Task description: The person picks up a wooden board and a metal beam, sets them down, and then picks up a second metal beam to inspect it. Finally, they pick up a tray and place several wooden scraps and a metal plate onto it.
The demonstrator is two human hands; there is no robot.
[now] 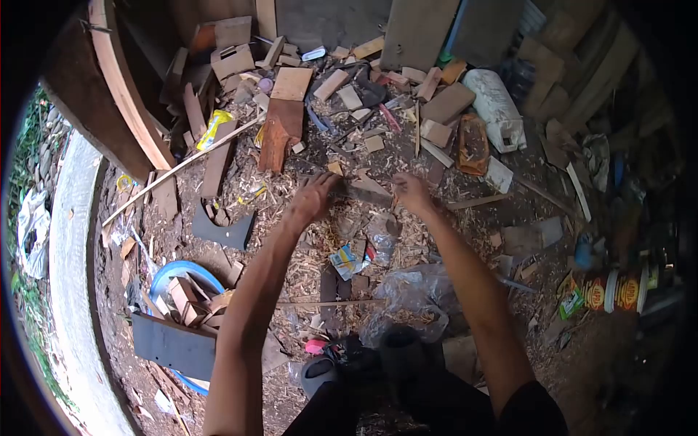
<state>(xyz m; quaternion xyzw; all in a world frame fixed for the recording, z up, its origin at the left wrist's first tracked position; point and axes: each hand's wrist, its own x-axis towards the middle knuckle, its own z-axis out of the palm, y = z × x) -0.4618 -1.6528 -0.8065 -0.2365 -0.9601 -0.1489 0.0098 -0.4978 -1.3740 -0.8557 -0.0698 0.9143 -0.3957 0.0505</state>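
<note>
Left hand [314, 198] and right hand [412, 192] each close on one end of a flat wood offcut [366, 189], which lies mid-floor on the shaving-strewn floor [582, 349], beyond a crumpled plastic bag [407, 291]; blue hoop [182, 264] near the left edge

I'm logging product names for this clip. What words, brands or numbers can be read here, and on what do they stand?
No text here is readable.
Orange-labelled cans: printed emblem, too blurred to read.
Blue and yellow packet: print too small to read.
Yellow wrapper: blurred, unreadable.
White sack: no legible marking.
</note>
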